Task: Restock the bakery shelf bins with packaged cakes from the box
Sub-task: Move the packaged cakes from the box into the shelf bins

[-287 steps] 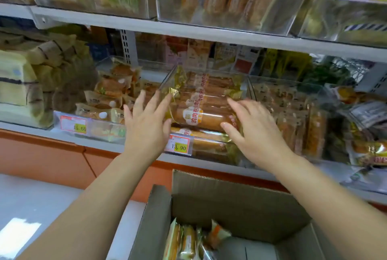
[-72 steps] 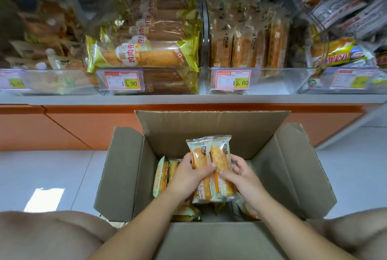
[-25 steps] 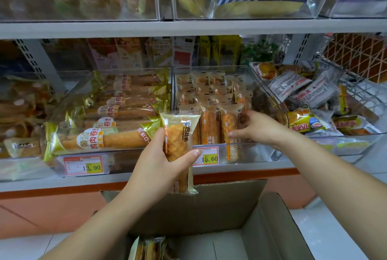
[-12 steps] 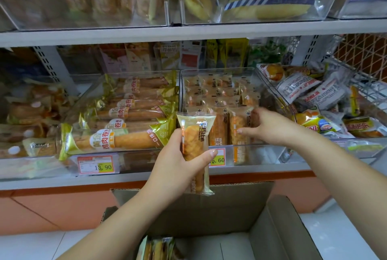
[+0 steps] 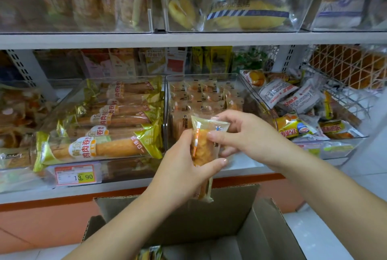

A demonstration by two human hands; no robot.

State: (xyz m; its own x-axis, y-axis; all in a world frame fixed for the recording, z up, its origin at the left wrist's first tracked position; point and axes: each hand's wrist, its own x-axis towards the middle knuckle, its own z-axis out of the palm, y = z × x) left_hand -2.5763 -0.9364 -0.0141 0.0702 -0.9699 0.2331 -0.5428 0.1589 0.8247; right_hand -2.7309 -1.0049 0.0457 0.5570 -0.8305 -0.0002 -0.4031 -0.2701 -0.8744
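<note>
My left hand is wrapped round the lower half of a packaged cake, thumb on one side and fingers curled shut across the front, holding it upright just in front of the middle bin. Half a second ago my right hand was inside that bin, steadying the front row; now it has come back out and met the packet, its fingers pinching the crimped top edge. So both hands are closed on the same cake, which sits in the air between the box below and the bin's front wall, not yet in.

What that tells me: the row inside looks settled enough to leave alone, and this is a handover. My guess is the right hand takes the packet by its top and stands it among the upright cakes already filling the bin. The front row looks tightly packed, so I would expect to nudge a gap open rather than just drop it in.

Down at the bottom edge a few more packets peek out of the box, so there is more to shelve after this one. The neighbouring bin of long rolls on the left looks well stocked.
</note>
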